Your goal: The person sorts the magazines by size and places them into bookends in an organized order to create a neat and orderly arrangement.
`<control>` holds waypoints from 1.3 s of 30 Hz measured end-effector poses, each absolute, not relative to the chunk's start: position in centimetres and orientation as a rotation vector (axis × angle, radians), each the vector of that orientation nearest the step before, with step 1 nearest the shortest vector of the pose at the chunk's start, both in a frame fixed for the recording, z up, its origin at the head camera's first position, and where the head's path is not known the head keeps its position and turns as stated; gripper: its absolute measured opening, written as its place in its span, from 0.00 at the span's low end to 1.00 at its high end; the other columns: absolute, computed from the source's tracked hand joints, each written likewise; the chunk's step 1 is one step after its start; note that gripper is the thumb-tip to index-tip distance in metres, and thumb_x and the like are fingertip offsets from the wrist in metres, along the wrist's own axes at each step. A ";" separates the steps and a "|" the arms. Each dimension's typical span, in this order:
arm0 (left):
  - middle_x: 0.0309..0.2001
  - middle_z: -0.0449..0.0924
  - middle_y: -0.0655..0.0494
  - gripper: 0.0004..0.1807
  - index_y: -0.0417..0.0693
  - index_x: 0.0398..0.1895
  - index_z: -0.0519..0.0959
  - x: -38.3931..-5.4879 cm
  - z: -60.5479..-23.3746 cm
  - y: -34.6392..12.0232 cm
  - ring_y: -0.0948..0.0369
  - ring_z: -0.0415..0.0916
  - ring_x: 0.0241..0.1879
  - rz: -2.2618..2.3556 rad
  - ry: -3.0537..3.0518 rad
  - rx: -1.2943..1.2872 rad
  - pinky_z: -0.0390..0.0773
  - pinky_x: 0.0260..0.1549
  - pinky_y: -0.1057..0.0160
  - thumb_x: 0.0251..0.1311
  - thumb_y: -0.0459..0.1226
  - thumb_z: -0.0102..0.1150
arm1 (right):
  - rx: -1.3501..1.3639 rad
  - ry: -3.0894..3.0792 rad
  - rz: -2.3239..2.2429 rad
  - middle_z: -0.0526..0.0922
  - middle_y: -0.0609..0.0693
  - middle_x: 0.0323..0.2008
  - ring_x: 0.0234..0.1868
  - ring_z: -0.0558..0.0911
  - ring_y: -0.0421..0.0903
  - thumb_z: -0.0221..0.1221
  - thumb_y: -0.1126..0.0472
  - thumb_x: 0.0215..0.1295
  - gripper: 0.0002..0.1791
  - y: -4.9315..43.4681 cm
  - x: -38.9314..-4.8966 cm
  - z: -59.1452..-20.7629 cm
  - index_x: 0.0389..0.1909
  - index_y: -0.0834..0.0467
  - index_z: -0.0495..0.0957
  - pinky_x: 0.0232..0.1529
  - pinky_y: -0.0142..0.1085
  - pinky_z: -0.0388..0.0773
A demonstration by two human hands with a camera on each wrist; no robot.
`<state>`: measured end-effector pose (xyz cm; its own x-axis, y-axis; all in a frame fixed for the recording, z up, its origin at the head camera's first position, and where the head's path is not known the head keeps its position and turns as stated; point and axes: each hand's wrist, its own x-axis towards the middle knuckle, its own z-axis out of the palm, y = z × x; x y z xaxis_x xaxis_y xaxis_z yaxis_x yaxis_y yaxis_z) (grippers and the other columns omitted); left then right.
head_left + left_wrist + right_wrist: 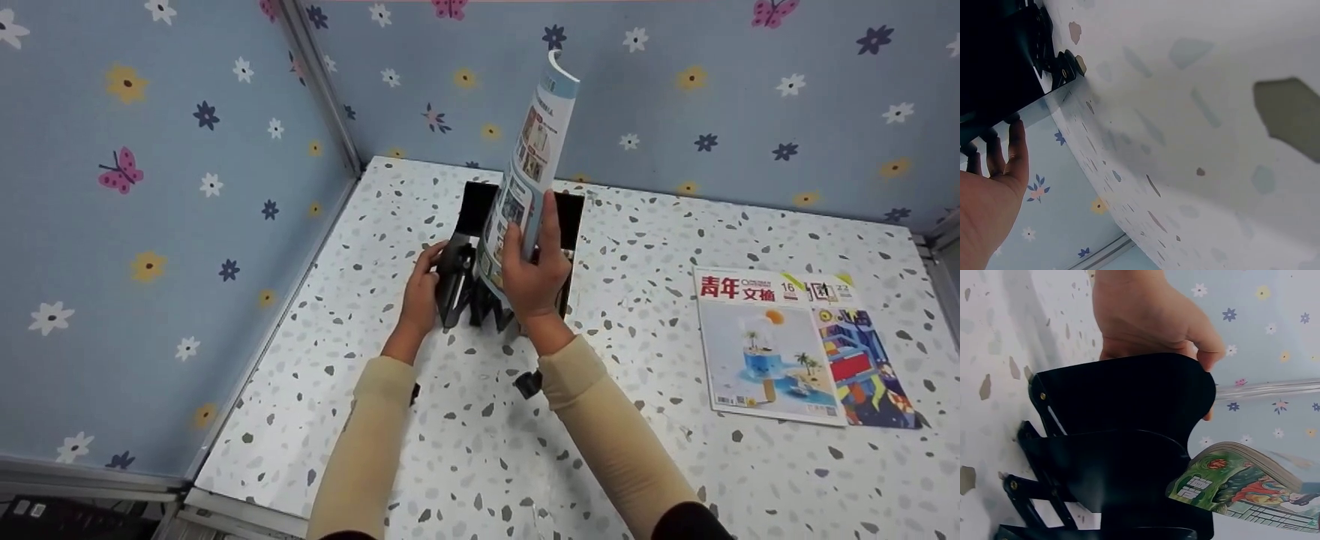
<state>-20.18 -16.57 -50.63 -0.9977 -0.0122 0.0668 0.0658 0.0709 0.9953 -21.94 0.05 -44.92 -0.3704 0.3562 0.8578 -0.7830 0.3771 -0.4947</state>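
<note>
A black folding book rack (472,210) with several hinged panels stands on the speckled table. My left hand (420,300) grips its left end panel; in the right wrist view the thumb of that left hand (1151,320) hooks over the edge of the black panel (1117,396). In the left wrist view, fingertips (1017,135) lie along the panel's edge. A magazine (536,142), bent into a curve, is held upright in my right hand (536,281). Its lower end overlaps the rack. The right wrist view shows its green illustrated cover (1247,486) beside the panels.
Two magazines lie overlapping on the right of the table, one with a light blue cover (765,352) and one with a colourful cover (862,367). Flowered blue walls (660,105) border the table (637,450) at the back and left. A small dark object (529,384) shows beside the right sleeve.
</note>
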 end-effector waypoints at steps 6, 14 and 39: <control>0.65 0.64 0.38 0.31 0.47 0.71 0.63 -21.6 -53.2 -16.9 0.43 0.67 0.54 -2.096 -2.220 -0.087 0.67 0.54 0.51 0.64 0.27 0.27 | 0.354 -1.543 1.237 0.77 0.65 0.59 0.46 0.85 0.50 0.61 0.68 0.61 0.42 -0.4 -22.0 -45.9 0.72 0.36 0.58 0.28 0.40 0.78; 0.65 0.65 0.34 0.31 0.55 0.68 0.66 -21.6 -54.0 -16.7 0.36 0.65 0.59 -1.977 -2.259 -0.090 0.62 0.58 0.38 0.61 0.31 0.29 | 0.345 -1.558 1.184 0.79 0.64 0.56 0.35 0.86 0.50 0.62 0.71 0.57 0.44 -0.8 -21.9 -47.7 0.72 0.39 0.61 0.24 0.40 0.76; 0.64 0.64 0.33 0.31 0.53 0.68 0.66 -21.7 -54.2 -17.0 0.36 0.66 0.57 -1.945 -2.263 -0.127 0.64 0.55 0.37 0.61 0.31 0.30 | 0.350 -1.644 1.103 0.85 0.62 0.44 0.34 0.85 0.51 0.65 0.71 0.53 0.46 -2.5 -21.0 -51.9 0.72 0.45 0.60 0.31 0.40 0.80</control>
